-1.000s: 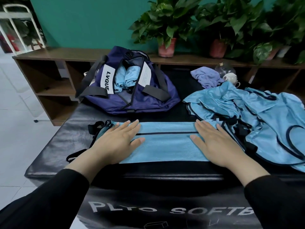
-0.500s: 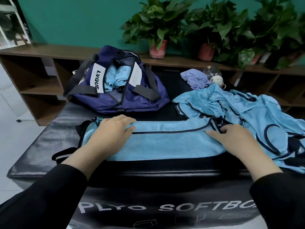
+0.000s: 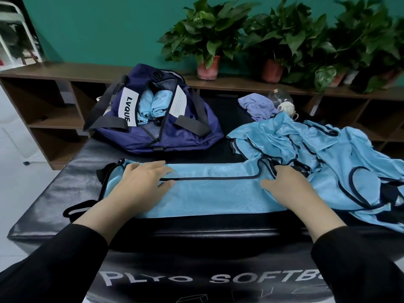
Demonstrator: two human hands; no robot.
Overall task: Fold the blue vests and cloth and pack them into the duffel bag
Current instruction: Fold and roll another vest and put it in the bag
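Folding step, mid-vest. One vest (image 3: 209,189) lies folded into a long flat strip along the near edge of the black mat (image 3: 43,193), in front of the bag (image 3: 188,136).

Left hand (image 3: 142,182) rests flat on the strip's left end, fingers straight, gripping nothing, just pressing. Right hand (image 3: 288,189) sits on the strip's right end, where the dark trim curves; its fingers curl down at the fabric, but whether they pinch it or only press, I cannot tell.

The bag stands open, behind the strip and to the left, with two rolled vests (image 3: 150,106) already inside. A pile of unfolded vests (image 3: 328,154) lies right of the strip, touching its right end. The purple cloth (image 3: 255,106) is crumpled behind the pile, well right of the bag, beside a glass teapot (image 3: 282,99) and cup (image 3: 286,108).

Progress, as a guess: early to middle, since two are packed and several vests plus the cloth remain.

Next move likely: roll or fold the strip end to end, starting from one side. That calls for one hand pinning while the other takes an end, keeping the slippery fabric aligned and free of the pile beside it. Then carry it back to the bag.
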